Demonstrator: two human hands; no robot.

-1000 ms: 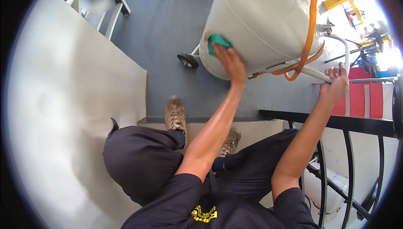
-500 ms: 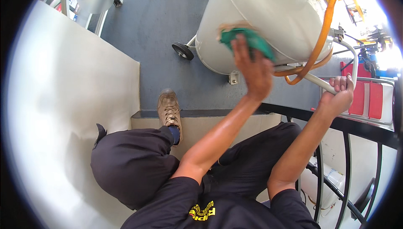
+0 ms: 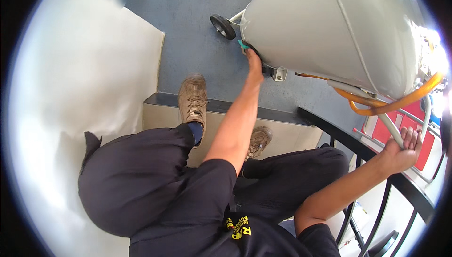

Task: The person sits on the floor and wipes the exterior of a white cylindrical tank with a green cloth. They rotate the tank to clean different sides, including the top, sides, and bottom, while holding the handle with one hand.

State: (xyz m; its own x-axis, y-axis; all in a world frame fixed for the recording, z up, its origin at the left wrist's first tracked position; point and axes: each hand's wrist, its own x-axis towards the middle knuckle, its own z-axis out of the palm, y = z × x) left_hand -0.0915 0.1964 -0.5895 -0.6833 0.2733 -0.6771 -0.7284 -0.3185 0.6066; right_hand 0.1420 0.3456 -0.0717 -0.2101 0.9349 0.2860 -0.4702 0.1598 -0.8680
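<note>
A large off-white tank on wheels fills the upper right. My left hand reaches to its rounded bottom end with a green cloth. Only a corner of the cloth shows past the hand, and the fingers are mostly hidden against the tank. Wrapped around the pale tubular handle at the tank's right end is my right hand. An orange hose loops just above that handle.
A black wheel and a metal bracket stick out from the tank. Below it runs a dark-edged step, with my brown shoes beside it. A black railing slants along the right; a pale wall stands left.
My left hand has gone from the tank's side down to its bottom end with the green cloth. My right hand, still on the handle, sits lower and farther right in view.
</note>
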